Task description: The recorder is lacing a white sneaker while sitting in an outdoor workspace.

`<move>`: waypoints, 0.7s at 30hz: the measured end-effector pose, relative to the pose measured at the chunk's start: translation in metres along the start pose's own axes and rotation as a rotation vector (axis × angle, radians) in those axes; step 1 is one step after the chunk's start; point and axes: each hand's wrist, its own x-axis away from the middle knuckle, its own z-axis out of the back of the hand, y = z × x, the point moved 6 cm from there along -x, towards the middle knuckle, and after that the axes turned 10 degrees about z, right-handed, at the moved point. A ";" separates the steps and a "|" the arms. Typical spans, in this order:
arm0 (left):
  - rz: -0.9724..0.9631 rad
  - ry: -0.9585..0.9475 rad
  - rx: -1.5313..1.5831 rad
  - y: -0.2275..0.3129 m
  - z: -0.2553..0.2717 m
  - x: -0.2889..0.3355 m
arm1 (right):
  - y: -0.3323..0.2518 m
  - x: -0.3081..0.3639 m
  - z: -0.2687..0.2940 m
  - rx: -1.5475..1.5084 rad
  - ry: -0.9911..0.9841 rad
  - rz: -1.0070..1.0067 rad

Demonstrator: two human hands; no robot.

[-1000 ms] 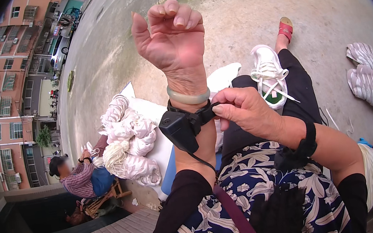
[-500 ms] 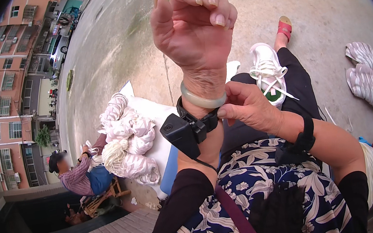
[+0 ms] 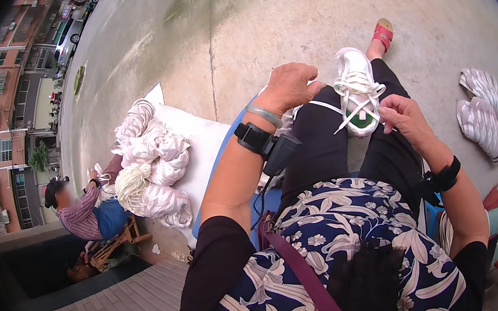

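A white sneaker (image 3: 354, 77) with a green insole rests on my dark-trousered lap, its toe pointing away from me. White laces (image 3: 359, 99) run through its eyelets, and one loose length trails left across my leg. My right hand (image 3: 405, 119) is at the shoe's heel-side opening, thumb and finger pinched on a lace end. Left of the shoe, my left hand (image 3: 290, 87) hovers with curled fingers; its fingertips are hidden, so what they hold cannot be made out. A pale bangle (image 3: 265, 116) and a strapped black device (image 3: 278, 153) are on that wrist.
Bundled white shoe pieces (image 3: 153, 158) lie on a white sheet (image 3: 201, 130) at left. More stacked pieces (image 3: 485, 120) sit on the concrete at right. Farther left, a seated person (image 3: 91, 209) works with white strands. My red sandal (image 3: 382, 33) is ahead.
My left hand has come down from its raised position toward the shoe's left side. My right hand has left the left wrist strap and moved right to the shoe's laces.
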 end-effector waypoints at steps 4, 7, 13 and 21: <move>0.334 -0.114 0.071 -0.075 -0.036 0.027 | 0.034 0.024 0.075 0.114 0.179 -0.102; 0.603 -0.034 0.307 -0.131 -0.056 0.053 | 0.050 0.040 0.122 0.106 0.373 -0.143; 0.613 0.001 0.287 -0.137 -0.077 0.065 | 0.069 0.048 0.146 0.103 0.567 -0.222; 0.578 -0.221 0.139 -0.153 -0.090 0.049 | 0.080 0.029 0.120 0.078 0.462 -0.287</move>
